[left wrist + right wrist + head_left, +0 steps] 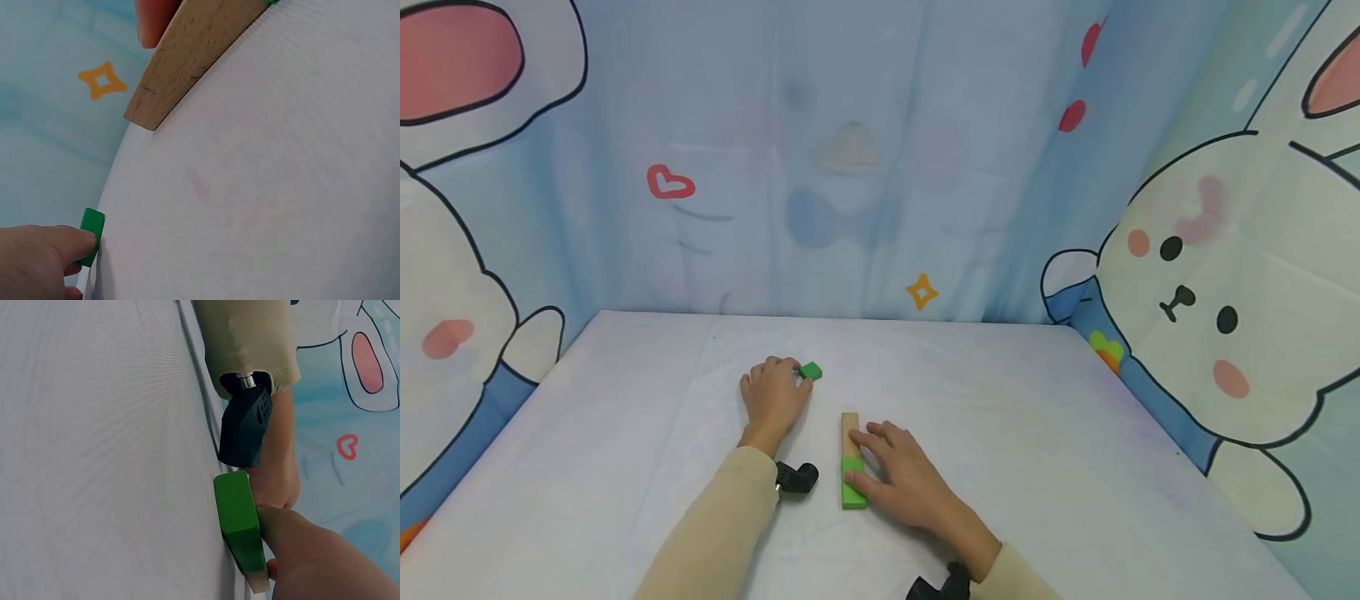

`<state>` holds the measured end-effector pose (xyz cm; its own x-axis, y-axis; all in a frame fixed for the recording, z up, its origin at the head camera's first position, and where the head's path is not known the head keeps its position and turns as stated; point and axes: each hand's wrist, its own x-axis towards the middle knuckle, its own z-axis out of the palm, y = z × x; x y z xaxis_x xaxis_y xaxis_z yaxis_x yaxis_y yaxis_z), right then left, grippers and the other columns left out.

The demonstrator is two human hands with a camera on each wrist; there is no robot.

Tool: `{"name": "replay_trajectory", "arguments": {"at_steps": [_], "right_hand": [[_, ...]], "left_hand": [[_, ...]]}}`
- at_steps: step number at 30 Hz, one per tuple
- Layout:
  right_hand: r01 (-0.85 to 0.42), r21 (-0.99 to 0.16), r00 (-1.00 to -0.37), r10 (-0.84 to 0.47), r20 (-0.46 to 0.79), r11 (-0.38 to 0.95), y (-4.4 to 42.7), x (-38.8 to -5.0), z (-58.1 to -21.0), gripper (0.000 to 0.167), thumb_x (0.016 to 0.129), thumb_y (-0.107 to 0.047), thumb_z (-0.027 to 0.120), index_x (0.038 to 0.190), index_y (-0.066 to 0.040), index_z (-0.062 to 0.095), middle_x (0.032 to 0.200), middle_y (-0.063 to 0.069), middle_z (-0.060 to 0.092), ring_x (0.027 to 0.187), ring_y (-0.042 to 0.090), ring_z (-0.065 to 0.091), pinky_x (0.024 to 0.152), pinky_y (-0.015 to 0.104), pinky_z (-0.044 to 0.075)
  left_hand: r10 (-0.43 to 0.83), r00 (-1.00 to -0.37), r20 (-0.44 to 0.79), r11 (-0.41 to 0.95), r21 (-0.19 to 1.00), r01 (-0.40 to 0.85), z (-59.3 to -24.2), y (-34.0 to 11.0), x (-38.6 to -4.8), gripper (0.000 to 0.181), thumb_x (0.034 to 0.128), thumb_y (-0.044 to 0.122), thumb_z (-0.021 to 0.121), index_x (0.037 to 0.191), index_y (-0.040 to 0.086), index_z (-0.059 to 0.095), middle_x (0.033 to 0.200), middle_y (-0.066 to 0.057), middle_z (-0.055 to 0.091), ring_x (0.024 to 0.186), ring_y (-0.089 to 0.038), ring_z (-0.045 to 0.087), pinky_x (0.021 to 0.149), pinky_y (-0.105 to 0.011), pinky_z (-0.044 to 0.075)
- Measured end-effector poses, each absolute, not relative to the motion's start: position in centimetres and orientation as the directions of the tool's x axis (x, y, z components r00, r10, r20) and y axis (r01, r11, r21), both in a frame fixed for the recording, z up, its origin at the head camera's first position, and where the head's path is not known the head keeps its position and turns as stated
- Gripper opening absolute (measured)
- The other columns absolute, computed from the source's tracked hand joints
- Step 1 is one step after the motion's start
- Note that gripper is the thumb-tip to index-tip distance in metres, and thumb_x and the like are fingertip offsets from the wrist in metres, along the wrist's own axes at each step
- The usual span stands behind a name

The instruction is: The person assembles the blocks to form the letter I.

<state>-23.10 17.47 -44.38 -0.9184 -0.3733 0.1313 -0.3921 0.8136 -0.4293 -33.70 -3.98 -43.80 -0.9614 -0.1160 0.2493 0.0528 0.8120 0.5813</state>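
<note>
My left hand (pixel 775 396) pinches a small green block (pixel 810 371) between thumb and fingers, farther back on the table. The left wrist view shows the thumb across this green block (pixel 92 237). Nearer, a wooden strip (pixel 850 423) lies in line with a green block (pixel 853 497), end to end; whether they are joined I cannot tell. Over these two rests my right hand (pixel 902 475), its thumb on the green part and a fingertip on the bare wood. The right wrist view shows the thumb against the green block (pixel 237 503).
A white cloth covers the table (pixel 1075 467). Behind it hangs a blue curtain (pixel 850 108) printed with cartoon rabbits. A black wrist device (pixel 797 477) sits on the left wrist, and another black device (pixel 942 586) on the right.
</note>
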Motion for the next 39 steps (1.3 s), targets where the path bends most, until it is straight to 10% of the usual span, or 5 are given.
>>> {"name": "replay_trajectory", "arguments": {"at_steps": [39], "right_hand": [[-0.383, -0.429, -0.922, -0.368, 0.121, 0.818, 17.38, -23.05, -44.24, 0.064, 0.097, -0.056, 0.062, 0.15, -0.022, 0.055, 0.156, 0.012, 0.049, 0.149, 0.039, 0.04, 0.119, 0.062, 0.036]], "left_hand": [[0.071, -0.983, 0.167, 0.652, 0.738, 0.172, -43.12, -3.85, -33.38, 0.037, 0.0984, 0.027, 0.07, 0.132, 0.011, 0.069, 0.131, -0.014, 0.069, 0.129, -0.035, 0.061, 0.11, -0.051, 0.048]]}}
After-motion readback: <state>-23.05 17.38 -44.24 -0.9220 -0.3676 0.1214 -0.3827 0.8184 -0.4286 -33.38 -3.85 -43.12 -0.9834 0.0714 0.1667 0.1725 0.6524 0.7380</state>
